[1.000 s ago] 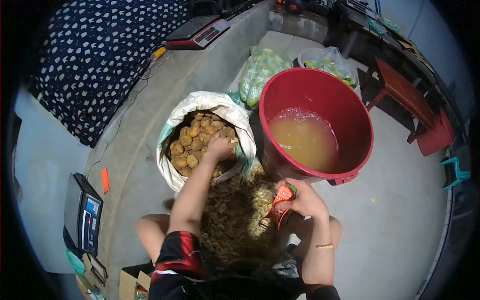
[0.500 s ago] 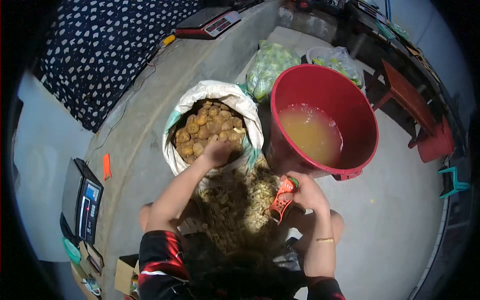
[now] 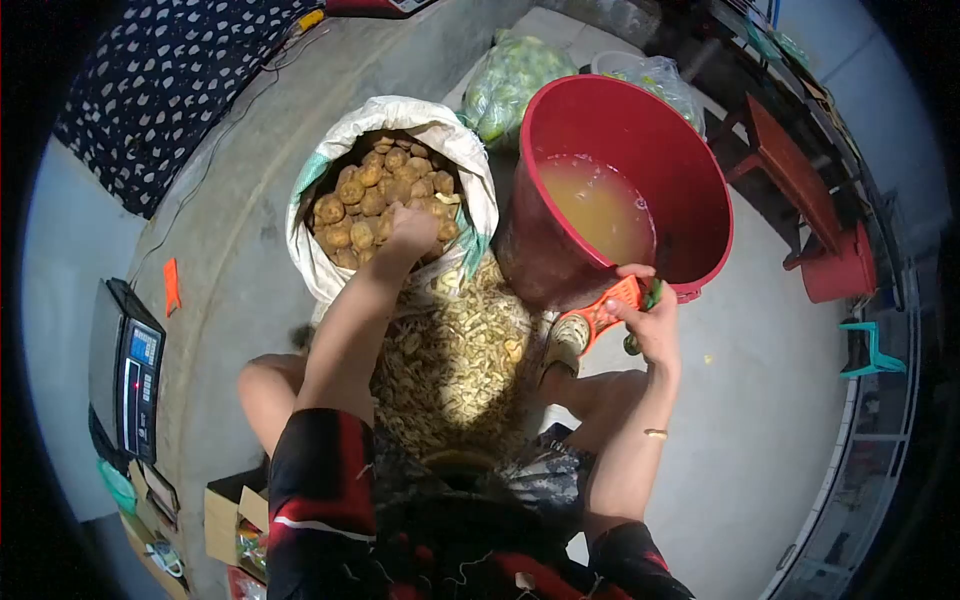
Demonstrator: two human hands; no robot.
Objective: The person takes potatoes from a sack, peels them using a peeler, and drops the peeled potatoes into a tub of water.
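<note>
My left hand (image 3: 412,230) reaches into an open white sack (image 3: 310,245) and touches the brown potatoes (image 3: 385,180) in it. Its fingertips are hidden behind the back of the hand, so its grip does not show. In my right hand (image 3: 652,318) is an orange peeler (image 3: 612,305) with green at its handle end, held beside the large red bucket (image 3: 515,235). Cloudy yellowish water (image 3: 600,210) stands in that bucket. Between my legs lies a heap of pale peelings (image 3: 450,350), just below the sack.
Bags of green vegetables (image 3: 515,80) sit behind the bucket. A digital scale (image 3: 140,375) and an orange tool (image 3: 172,287) are at the left. Lower left is a cardboard box (image 3: 225,520). A wooden stool (image 3: 790,180) and a small red bucket (image 3: 838,270) stand right.
The view has tilted, so the sack and bucket sit higher and further left. My right hand has raised the peeler nearer the bucket's rim. My left hand stays among the potatoes.
</note>
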